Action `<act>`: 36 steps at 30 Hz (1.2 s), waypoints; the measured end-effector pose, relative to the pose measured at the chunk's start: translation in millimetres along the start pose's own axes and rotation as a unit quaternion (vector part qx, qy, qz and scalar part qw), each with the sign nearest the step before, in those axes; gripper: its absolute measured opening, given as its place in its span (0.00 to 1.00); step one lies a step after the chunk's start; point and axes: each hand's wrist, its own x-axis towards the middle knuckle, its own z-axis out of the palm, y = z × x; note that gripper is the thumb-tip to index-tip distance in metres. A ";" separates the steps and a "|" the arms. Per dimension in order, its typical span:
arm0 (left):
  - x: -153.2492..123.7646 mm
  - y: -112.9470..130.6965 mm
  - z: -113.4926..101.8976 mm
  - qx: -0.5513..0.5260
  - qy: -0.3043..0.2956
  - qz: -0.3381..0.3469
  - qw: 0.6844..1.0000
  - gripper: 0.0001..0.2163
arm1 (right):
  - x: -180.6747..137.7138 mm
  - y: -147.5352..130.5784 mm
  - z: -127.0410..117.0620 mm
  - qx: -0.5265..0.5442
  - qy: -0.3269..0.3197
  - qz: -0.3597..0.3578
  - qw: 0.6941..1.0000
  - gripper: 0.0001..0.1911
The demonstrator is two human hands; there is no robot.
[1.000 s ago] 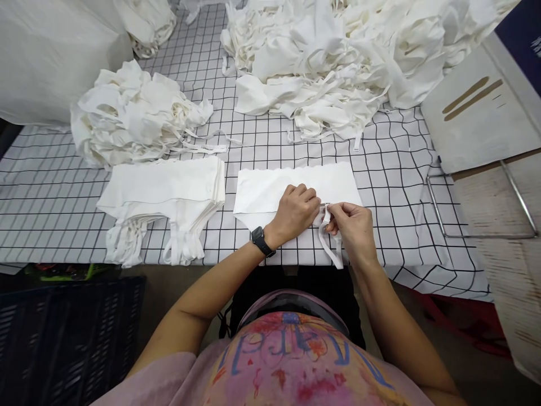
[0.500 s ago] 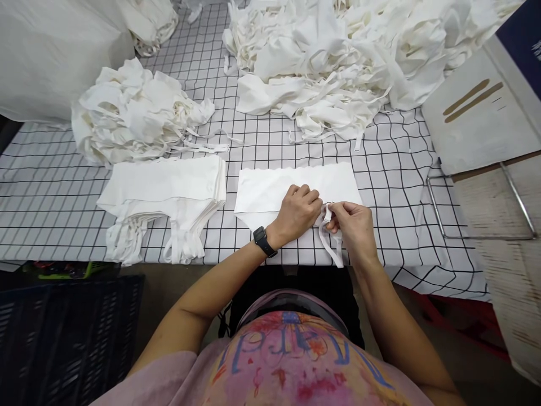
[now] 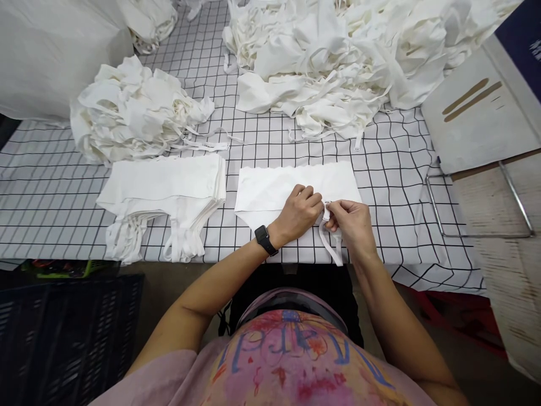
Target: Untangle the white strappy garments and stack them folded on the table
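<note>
Flat in front of me lies a white strappy top, its straight edge towards the back and its straps towards me. My right hand pinches a strap near a small buckle at the top's right side. My left hand, curled and wearing a black watch on the wrist, rests on the fabric with its fingertips close to the same spot. What the left fingers grip is hidden behind the knuckles. The strap's loose loop hangs down to the table's front edge.
A neat stack of folded white tops lies to the left. Behind it is a crumpled heap, with a larger heap at the back. A cardboard box and metal wire frame stand at right. The tablecloth is checked.
Both hands stay at the same strap; the right fingers have shifted very slightly around the buckle. The top and the piles lie as before.
</note>
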 end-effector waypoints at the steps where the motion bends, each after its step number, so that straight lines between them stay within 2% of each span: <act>1: -0.1 -0.1 -0.1 -0.003 -0.002 -0.001 1.000 0.19 | 0.1 -0.2 -0.1 0.001 -0.001 0.002 1.000 0.13; 22: 0.0 -2.4 -1.1 -0.013 0.038 0.001 0.999 0.18 | 0.9 1.4 0.7 0.035 -0.003 0.006 0.999 0.14; 26: -0.4 -2.9 0.8 -0.026 0.044 0.001 0.999 0.18 | 4.9 2.2 -0.2 0.051 -0.023 0.028 0.998 0.14; 32: -0.8 -4.0 4.5 -0.017 0.086 0.021 0.996 0.16 | 14.2 -1.2 -5.6 0.073 -0.074 0.080 0.991 0.15; 36: -1.2 -5.8 6.3 -0.021 0.088 0.031 0.995 0.15 | 15.9 -2.7 -5.7 0.065 -0.089 0.097 0.989 0.17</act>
